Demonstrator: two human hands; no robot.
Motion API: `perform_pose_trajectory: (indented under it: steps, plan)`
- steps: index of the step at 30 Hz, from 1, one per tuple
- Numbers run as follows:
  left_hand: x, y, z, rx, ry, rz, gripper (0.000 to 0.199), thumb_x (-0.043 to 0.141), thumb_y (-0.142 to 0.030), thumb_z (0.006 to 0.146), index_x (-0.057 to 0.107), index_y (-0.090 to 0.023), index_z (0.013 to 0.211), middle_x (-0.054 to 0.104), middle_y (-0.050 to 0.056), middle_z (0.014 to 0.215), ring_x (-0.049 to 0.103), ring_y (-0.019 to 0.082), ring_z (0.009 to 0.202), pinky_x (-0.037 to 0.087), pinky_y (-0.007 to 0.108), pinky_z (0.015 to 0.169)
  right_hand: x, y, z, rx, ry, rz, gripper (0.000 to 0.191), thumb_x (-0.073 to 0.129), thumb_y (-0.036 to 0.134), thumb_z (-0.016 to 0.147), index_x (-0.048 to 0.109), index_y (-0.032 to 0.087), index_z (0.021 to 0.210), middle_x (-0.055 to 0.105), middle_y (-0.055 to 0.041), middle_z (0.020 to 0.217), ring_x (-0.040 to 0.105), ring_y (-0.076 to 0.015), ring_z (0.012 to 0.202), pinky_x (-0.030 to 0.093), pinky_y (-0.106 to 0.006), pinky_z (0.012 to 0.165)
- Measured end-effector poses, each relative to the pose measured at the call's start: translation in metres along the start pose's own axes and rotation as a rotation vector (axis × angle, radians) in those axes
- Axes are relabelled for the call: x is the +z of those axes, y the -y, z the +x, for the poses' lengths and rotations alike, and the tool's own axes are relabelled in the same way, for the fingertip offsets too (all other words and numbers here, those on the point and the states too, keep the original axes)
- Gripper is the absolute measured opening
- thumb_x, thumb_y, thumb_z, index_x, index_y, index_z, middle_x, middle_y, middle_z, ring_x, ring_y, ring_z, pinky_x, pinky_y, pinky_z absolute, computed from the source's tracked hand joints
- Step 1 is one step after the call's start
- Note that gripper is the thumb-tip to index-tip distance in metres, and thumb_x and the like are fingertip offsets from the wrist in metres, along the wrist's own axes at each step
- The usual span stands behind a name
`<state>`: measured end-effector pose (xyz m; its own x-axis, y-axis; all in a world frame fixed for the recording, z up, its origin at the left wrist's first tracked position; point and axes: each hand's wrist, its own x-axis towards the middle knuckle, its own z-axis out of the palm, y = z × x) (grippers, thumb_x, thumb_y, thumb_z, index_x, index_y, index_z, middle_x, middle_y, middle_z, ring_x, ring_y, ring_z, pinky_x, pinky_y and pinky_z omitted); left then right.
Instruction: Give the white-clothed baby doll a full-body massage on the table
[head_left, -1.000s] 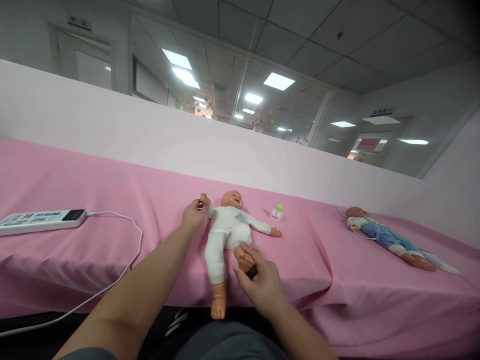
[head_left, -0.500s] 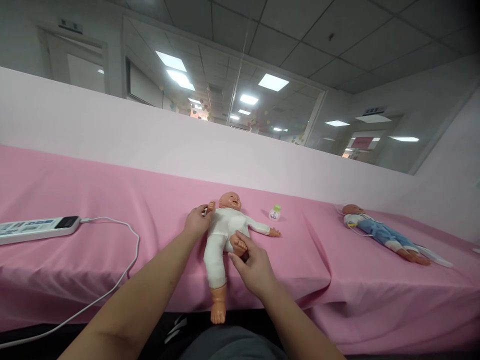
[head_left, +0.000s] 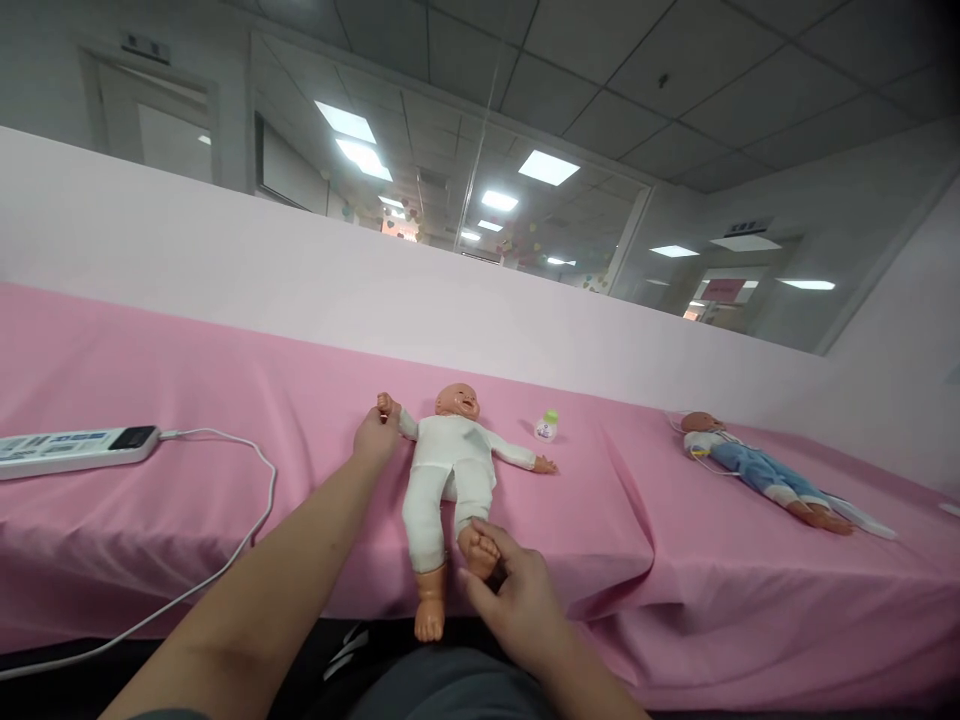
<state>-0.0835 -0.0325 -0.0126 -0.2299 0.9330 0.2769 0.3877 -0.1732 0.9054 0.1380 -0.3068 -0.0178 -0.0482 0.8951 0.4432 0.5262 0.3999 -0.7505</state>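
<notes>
A baby doll (head_left: 452, 440) in a white suit lies on its back on the pink cloth, its head toward the wall and its feet at the front edge. My left hand (head_left: 376, 436) is closed round the doll's hand at the left, that arm stretched outward. Lower down, my right hand (head_left: 517, 590) holds the doll's foot on the right side, sole facing up. The other foot hangs free over the edge. The doll's other arm rests outstretched on the cloth, below a small bottle (head_left: 546, 428) with a green cap.
A second doll (head_left: 765, 474) in blue trousers lies at the right, with thin tubing by it. At the left is a white power strip (head_left: 75, 452) whose cable (head_left: 271, 490) runs down over the pink cloth (head_left: 247, 385). A low wall stands behind.
My left hand has moved left, drawing the doll's arm outward from its body. My right hand has come down toward the front edge with the foot, and that leg is now straighter.
</notes>
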Motion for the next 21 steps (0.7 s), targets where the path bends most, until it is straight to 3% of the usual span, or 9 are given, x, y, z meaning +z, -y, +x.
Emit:
perform_pose_trajectory:
  steps: [5, 8, 12, 15, 21]
  plan:
    - [0.003, -0.017, -0.017, 0.227, 0.064, 0.161, 0.041, 0.047, -0.056, 0.099, 0.066, -0.022, 0.112, 0.073, 0.012, 0.111, 0.068, 0.028, 0.100, 0.049, 0.033, 0.082, -0.016, 0.017, 0.031, -0.034, -0.085, 0.013, 0.053, 0.071, 0.030, 0.084, 0.063, 0.021, 0.136, 0.078, -0.0063, 0.109, 0.076, -0.0257, 0.097, 0.063, -0.038, 0.090]
    - [0.007, -0.024, -0.026, 0.320, 0.111, 0.266, 0.042, 0.055, -0.052, 0.096, 0.067, -0.023, 0.123, 0.070, 0.012, 0.114, 0.068, 0.027, 0.096, 0.049, 0.033, 0.083, -0.018, 0.016, 0.055, -0.046, -0.135, 0.002, 0.055, 0.071, 0.031, 0.085, 0.063, 0.020, 0.137, 0.078, -0.0067, 0.110, 0.076, -0.0259, 0.100, 0.062, -0.039, 0.093]
    - [0.012, -0.025, -0.031, 0.352, 0.214, 0.264, 0.044, 0.065, -0.046, 0.089, 0.068, -0.026, 0.129, 0.064, 0.011, 0.121, 0.068, 0.021, 0.086, 0.050, 0.031, 0.083, -0.011, 0.000, 0.082, -0.045, -0.182, -0.026, 0.055, 0.072, 0.030, 0.084, 0.064, 0.019, 0.136, 0.076, -0.0098, 0.119, 0.072, -0.0271, 0.111, 0.058, -0.042, 0.101]
    - [0.013, -0.021, -0.030, 0.352, 0.223, 0.224, 0.045, 0.066, -0.046, 0.088, 0.069, -0.026, 0.128, 0.062, 0.010, 0.120, 0.067, 0.019, 0.082, 0.051, 0.030, 0.084, -0.006, -0.015, 0.092, -0.040, -0.177, 0.012, 0.056, 0.073, 0.029, 0.083, 0.064, 0.018, 0.137, 0.074, -0.0116, 0.124, 0.071, -0.0275, 0.114, 0.057, -0.044, 0.103]
    - [0.012, -0.020, -0.026, 0.266, 0.175, 0.139, 0.049, 0.066, -0.052, 0.087, 0.070, -0.024, 0.127, 0.067, 0.011, 0.119, 0.068, 0.023, 0.089, 0.051, 0.032, 0.081, -0.008, -0.024, 0.073, -0.011, -0.188, 0.066, 0.058, 0.076, 0.035, 0.084, 0.063, 0.020, 0.138, 0.071, -0.0113, 0.130, 0.068, -0.0294, 0.119, 0.055, -0.046, 0.106]
